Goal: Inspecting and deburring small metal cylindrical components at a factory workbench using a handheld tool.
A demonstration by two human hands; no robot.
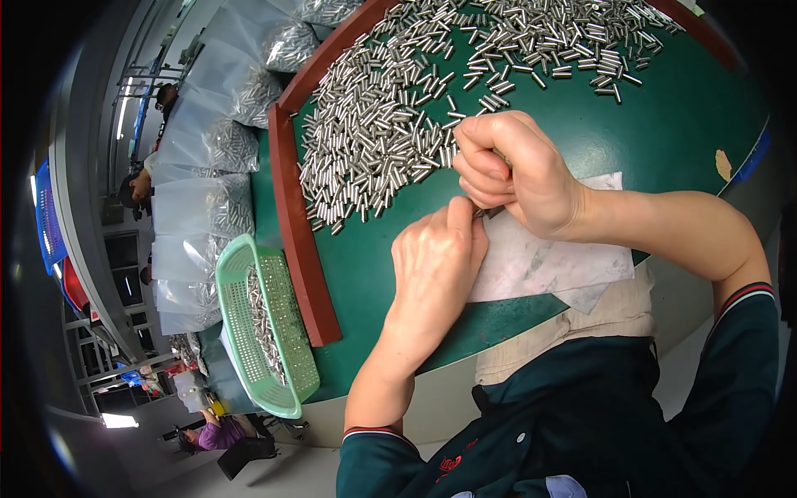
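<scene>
My left hand (433,259) rests low over the green table with its fingers curled in and the thumb side toward my right hand. Just above and touching or nearly touching it, my right hand (519,173) is closed in a fist. A small dark bit shows between the two hands, too hidden to name. Under them lies a stained whitish cloth or paper sheet (531,264). Beyond my hands spreads a big heap of short shiny metal pins (382,112), with a second part of the heap (573,37) farther right.
A red-brown raised edge strip (300,236) borders the table (689,108) on the left. Outside it stands a light-green perforated basket (289,332) with metal pins inside. Several clear bags of pins (228,212) line up behind. Other people are in the background.
</scene>
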